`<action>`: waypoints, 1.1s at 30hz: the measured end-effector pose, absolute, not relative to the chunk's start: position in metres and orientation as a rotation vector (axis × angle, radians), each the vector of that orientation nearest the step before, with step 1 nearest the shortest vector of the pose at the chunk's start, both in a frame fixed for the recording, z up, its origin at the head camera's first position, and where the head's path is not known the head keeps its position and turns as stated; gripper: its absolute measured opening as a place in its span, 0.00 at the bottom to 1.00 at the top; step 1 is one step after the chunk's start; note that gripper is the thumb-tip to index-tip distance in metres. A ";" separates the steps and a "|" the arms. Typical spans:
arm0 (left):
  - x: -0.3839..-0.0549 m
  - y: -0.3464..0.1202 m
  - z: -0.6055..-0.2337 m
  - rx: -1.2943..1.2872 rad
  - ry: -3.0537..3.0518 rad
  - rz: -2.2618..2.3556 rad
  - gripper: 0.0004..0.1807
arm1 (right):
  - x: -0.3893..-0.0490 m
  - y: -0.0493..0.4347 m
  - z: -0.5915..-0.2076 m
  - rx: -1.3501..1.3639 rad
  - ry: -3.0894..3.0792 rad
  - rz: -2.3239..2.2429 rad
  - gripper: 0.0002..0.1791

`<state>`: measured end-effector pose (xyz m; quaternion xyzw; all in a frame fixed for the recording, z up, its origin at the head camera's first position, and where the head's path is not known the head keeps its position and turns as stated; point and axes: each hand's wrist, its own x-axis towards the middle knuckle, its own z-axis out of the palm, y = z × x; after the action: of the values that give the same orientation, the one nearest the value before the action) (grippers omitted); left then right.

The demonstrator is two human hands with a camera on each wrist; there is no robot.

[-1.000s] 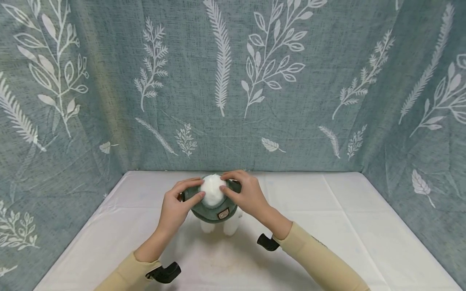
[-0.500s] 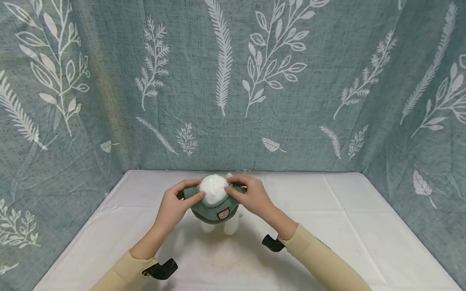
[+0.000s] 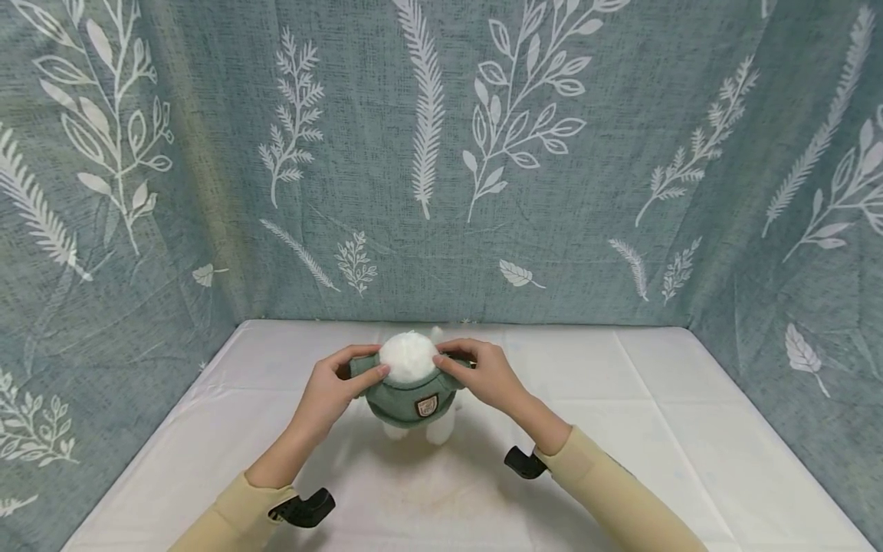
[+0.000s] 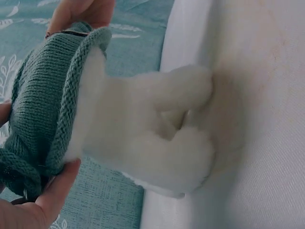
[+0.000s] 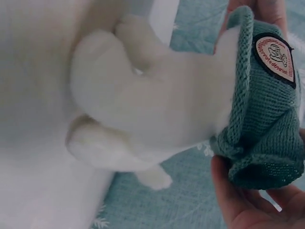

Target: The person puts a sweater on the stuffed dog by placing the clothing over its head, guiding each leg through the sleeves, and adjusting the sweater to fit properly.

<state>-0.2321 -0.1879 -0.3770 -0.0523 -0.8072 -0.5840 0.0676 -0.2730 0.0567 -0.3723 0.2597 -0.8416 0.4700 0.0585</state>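
Observation:
A white plush toy animal point(image 3: 408, 359) stands on its short legs. A green knitted sweater point(image 3: 395, 402) with a sewn-on patch point(image 3: 427, 405) sits around its upper part, and fluffy white shows through the neck opening. My left hand point(image 3: 338, 389) pinches the sweater's left side between thumb and fingers. On the other side my right hand point(image 3: 488, 376) grips the sweater near a sleeve. The right wrist view shows that sleeve point(image 5: 264, 172) hanging with its cuff open. Below the rolled hem point(image 4: 71, 102), the plush body point(image 4: 126, 117) is bare.
The toy stands on a white-covered table point(image 3: 600, 429) toward its back edge. Blue-green leaf-patterned cloth point(image 3: 386, 153) hangs behind and along both sides. Black wrist mounts point(image 3: 303, 509) extend below the forearms.
My right hand has moved slightly right and down, drawing the sweater wider. More of the white top shows in the neck opening, and a small white tip is now visible behind it.

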 end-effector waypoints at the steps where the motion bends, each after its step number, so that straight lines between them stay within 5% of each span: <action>1: -0.232 -0.188 -0.377 -0.156 -2.433 -1.780 0.24 | -0.274 0.058 -0.374 0.786 -2.557 1.430 0.17; 33: -0.237 -0.189 -0.389 0.123 -2.197 -2.479 0.34 | -0.277 0.068 -0.388 0.751 -2.712 1.588 0.23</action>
<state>-0.2367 -0.1887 -0.3890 0.0369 -0.6604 -0.7450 -0.0865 -0.2768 0.0681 -0.3878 0.2321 -0.8384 0.4911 -0.0448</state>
